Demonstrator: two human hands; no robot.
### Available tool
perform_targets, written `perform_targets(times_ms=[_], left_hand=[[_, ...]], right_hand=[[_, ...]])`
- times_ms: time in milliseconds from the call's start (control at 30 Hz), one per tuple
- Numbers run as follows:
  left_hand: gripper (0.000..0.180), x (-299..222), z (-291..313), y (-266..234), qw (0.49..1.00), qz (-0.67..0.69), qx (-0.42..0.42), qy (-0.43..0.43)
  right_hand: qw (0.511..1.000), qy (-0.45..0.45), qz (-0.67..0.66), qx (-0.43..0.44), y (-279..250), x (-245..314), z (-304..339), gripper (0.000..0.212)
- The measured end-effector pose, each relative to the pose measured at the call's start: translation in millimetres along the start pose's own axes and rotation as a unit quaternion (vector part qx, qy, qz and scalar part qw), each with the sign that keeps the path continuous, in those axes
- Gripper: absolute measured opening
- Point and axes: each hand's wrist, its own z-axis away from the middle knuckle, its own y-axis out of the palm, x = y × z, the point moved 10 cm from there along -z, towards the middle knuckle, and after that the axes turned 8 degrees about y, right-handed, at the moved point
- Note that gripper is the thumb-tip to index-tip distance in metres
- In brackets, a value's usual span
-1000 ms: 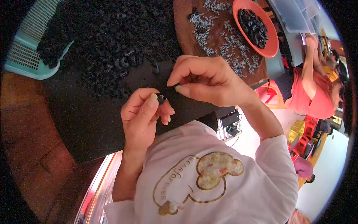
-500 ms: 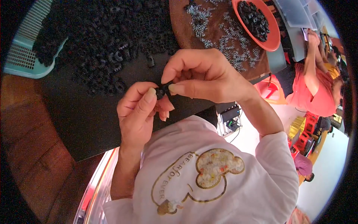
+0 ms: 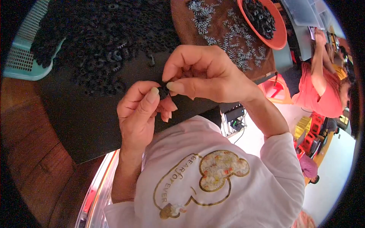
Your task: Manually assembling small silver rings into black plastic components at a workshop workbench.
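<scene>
Between my two hands is a small black plastic part (image 3: 163, 91), mostly covered by the fingers. My left hand (image 3: 138, 108) pinches it between thumb and forefinger, the other fingers curled beneath. From the right, my right hand (image 3: 207, 76) presses its thumb and forefinger against the same part; whether a second small piece sits in that pinch cannot be made out. Beyond the hands, a large heap of similar black parts (image 3: 102, 49) covers the dark table. Small metal springs (image 3: 243, 47) lie scattered on a brown cloth (image 3: 182, 22) at the far right.
An orange-red bowl (image 3: 280, 40) of black parts stands at the cloth's right edge. A light green plastic basket (image 3: 23, 57) sits at the far left. The dark table's (image 3: 87, 129) near edge runs close to my body. Another person in a red shirt (image 3: 317, 91) sits to the right.
Both hands have shifted slightly up and left. The fingers have drawn closer together over the black part, which shows less now.
</scene>
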Motion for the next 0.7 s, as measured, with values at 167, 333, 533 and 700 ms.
perform_targets(times_ms=[167, 333, 533, 700], left_hand=[[0.021, -1.1, 0.5, 1.2, 1.0, -0.022, -0.009, -0.001], [0.021, -2.4, 0.7, 1.3, 0.998, -0.057, -0.016, 0.001], [0.021, -6.0, 1.0, -0.1, 0.995, -0.099, -0.021, 0.012], [0.021, -7.6, 1.8, -0.8, 0.99, -0.134, -0.025, 0.023]], right_hand=[[1.0, -0.013, -0.001, -0.017, -3.1, -3.0, 2.1, 0.007], [1.0, 0.013, -0.006, -0.016, -1.9, -5.5, 5.5, 0.006], [0.999, 0.026, -0.005, -0.026, -0.7, -8.8, 6.7, 0.003], [0.999, -0.001, -0.017, -0.041, 0.6, -4.8, 8.4, 0.005]])
